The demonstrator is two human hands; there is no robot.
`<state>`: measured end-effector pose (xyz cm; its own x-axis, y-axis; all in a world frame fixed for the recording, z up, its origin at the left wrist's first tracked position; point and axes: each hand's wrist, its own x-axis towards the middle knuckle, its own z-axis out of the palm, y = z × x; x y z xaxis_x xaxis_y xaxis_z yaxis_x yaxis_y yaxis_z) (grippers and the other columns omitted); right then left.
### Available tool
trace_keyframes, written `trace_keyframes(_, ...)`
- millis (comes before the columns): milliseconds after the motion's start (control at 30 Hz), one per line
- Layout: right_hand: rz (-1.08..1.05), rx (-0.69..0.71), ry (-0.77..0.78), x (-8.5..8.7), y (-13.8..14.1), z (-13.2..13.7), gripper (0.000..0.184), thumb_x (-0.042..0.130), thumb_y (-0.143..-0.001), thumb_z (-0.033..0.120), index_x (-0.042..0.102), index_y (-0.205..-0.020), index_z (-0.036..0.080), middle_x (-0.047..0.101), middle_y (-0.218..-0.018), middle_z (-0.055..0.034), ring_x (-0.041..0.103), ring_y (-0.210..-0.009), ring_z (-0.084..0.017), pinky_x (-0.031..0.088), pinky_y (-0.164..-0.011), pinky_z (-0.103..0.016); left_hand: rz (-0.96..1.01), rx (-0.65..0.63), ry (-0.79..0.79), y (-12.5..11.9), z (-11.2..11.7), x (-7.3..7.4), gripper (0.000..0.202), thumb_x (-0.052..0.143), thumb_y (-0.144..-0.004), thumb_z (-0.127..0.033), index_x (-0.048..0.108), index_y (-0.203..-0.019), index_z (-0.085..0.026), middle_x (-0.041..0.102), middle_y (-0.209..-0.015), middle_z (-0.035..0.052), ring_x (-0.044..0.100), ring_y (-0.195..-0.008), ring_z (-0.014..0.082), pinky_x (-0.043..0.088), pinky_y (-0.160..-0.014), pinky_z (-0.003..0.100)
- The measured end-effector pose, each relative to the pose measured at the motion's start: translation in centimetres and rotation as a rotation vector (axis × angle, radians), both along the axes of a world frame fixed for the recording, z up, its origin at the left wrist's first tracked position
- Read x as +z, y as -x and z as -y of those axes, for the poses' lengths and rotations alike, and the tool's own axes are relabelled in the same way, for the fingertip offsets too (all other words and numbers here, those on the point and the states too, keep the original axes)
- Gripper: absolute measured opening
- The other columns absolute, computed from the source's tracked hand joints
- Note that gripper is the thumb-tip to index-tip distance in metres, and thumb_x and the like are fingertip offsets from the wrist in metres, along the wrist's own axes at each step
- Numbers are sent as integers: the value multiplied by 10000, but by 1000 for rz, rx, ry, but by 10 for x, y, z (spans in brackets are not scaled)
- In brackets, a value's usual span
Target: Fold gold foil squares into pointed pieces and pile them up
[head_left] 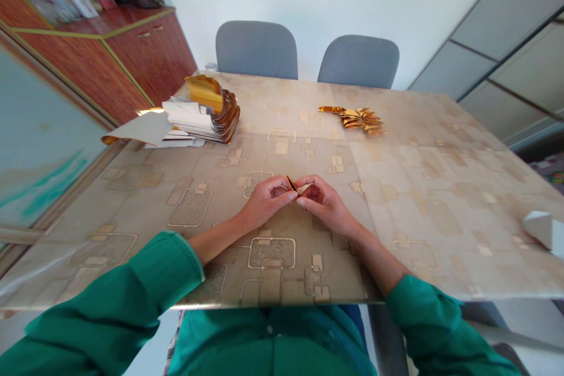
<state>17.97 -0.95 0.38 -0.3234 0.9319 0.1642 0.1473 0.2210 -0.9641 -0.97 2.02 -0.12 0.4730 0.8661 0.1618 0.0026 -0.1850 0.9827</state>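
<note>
Gold-patterned surface (423,188) in a white-walled room, seen from above as a person in green sleeves (106,299) sat at its near edge. At centre, the left hand (267,202) and right hand (326,202) met in a narrow pinch, the grip closed on a small folded strip of gold foil (291,185) held just above the tabletop, its lower end partly hidden by the fingers. At about 10 o'clock from the hands, a thick stack of white-backed sheets (189,120) lay beside a curled sheaf of gold foil (227,117), much of the material apparently still unworked. At about 1 o'clock sat a smaller cluster of folded gold pieces (359,119), well apart from the stack and apparently already shaped. Beyond, two grey chairs (256,50) stood at 12 o'clock and a wooden cabinet (150,53) at 10 o'clock, while a white wedge-shaped block (540,229) lay near the edge at 3 o'clock.
</note>
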Motion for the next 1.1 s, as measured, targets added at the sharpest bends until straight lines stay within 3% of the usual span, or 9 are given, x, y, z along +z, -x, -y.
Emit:
trace_keyframes(167, 148, -60, -149, -1, 1, 1, 259, 554, -917, 319, 533, -1164, 241, 631, -1081, -59, 595, -813, -151, 499, -754, -312, -72, 77, -62, -2, 4, 2, 192, 644, -832, -336, 629, -870, -148, 649, -865, 35, 637, -814, 158, 524, -762, 281)
trace_keyframes(300, 394, -129, -347, -4, 6, 3, 373, 519, -878, 195, 496, -1249, 213, 657, -1017, -71, 619, -848, -186, 504, -797, -350, -169, 143, -90, -6, 9, 4, 110, 596, -807, -248, 580, -878, -166, 641, -867, 21, 660, -759, 157, 553, -704, 288)
trace_keyframes(433, 504, -165, -430, -5, 15, 6, 376, 472, -834, 111, 517, -1199, 191, 666, -1022, -93, 630, -890, -205, 506, -778, -341, -187, 177, -98, -11, 13, 3, 154, 566, -782, -191, 506, -924, -185, 625, -870, 6, 669, -716, 141, 545, -659, 266)
trace_keyframes(600, 456, -202, -418, -7, 20, 6, 394, 445, -811, 69, 509, -1180, 194, 673, -1032, -88, 640, -902, -192, 508, -773, -317, -158, 197, -97, -15, 16, 1, 229, 521, -785, -139, 477, -1003, -192, 632, -898, 7, 640, -667, 110, 519, -641, 244)
trace_keyframes(800, 432, -238, -316, -3, 21, 8, 257, 509, -890, 225, 505, -1146, 200, 669, -879, -46, 615, -687, -153, 469, -629, -268, -180, 202, -176, -14, 16, 4, 155, 501, -847, -177, 519, -1001, -187, 633, -906, 12, 641, -702, 118, 486, -612, 231)
trace_keyframes(967, 371, -301, -251, -5, 21, 8, 130, 508, -870, 240, 491, -996, 217, 597, -690, 29, 559, -570, -128, 410, -553, -238, -182, 224, -164, -14, 15, 3, 106, 509, -881, -239, 546, -963, -181, 634, -889, 17, 639, -685, 124, 493, -603, 239)
trace_keyframes(1100, 376, -311, -251, -7, 21, 6, 88, 513, -848, 214, 485, -931, 223, 585, -704, 28, 550, -587, -126, 402, -560, -237, -158, 239, -128, -16, 15, 0, 139, 544, -842, -209, 517, -976, -186, 634, -917, 14, 655, -689, 120, 501, -596, 230)
